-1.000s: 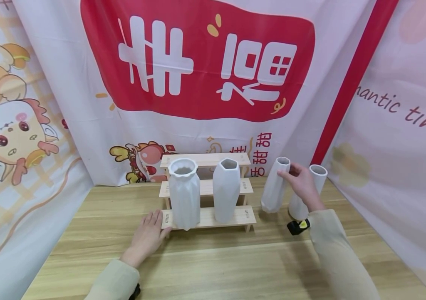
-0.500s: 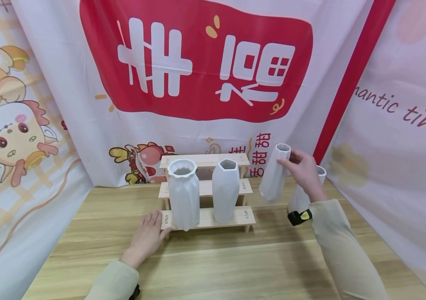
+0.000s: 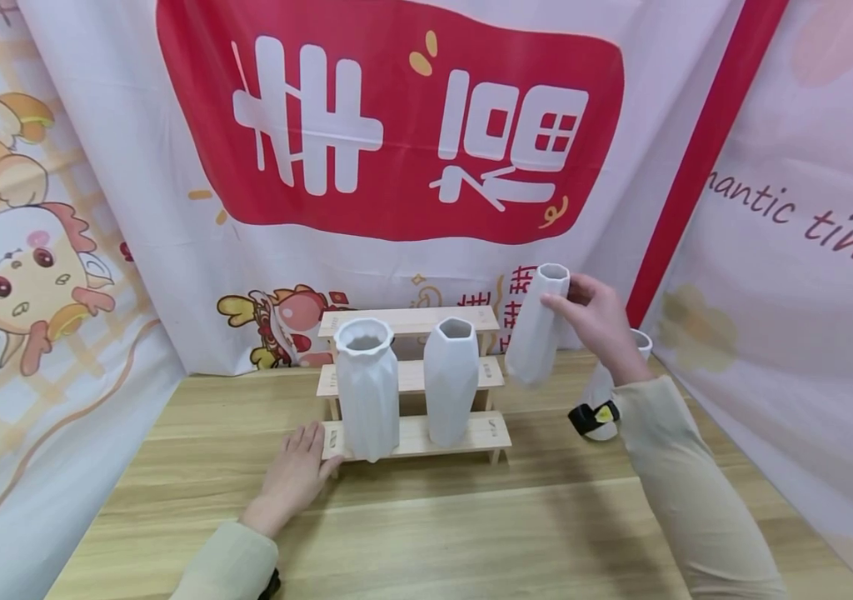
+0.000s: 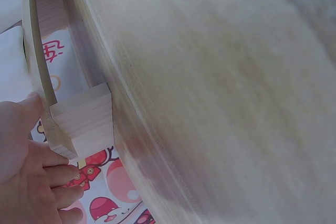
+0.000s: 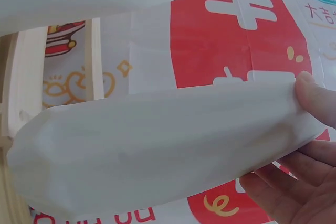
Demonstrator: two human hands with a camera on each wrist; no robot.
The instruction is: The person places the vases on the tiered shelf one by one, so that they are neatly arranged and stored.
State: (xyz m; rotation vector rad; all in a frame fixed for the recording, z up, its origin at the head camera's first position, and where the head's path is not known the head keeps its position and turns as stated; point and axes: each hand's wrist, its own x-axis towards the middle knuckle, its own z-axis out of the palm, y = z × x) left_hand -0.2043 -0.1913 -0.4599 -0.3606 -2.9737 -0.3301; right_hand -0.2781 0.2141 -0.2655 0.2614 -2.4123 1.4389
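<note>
Right hand (image 3: 606,321) grips tapered white vase (image 3: 535,329) near its mouth, just beside the stepped stand (image 3: 411,379)

The tapered white vase is tilted, its mouth leaning to the right and its base pointing down toward the right end of the stand's middle step; whether it touches the step is hard to tell. The right thumb presses one side of the narrow neck and the fingers bend round the other, so the wider lower body hangs below the grasp.

To its left, on the bottom step, stands the pentagonal-mouthed vase (image 3: 452,383), between the held one and the ruffled-rim vase (image 3: 369,392). Both are upright and set apart from each other, in front of the upper steps. On the other side, a round-mouthed vase (image 3: 599,385) is partly hidden behind the right wrist and its black camera (image 3: 586,420).

The left hand (image 3: 295,471) rests at the left end of the bottom step, fingers relaxed, the thumb touching the board's edge. Under everything is the wood-grain table (image 3: 426,533); a red-and-white printed cloth (image 3: 411,217) hangs behind.
</note>
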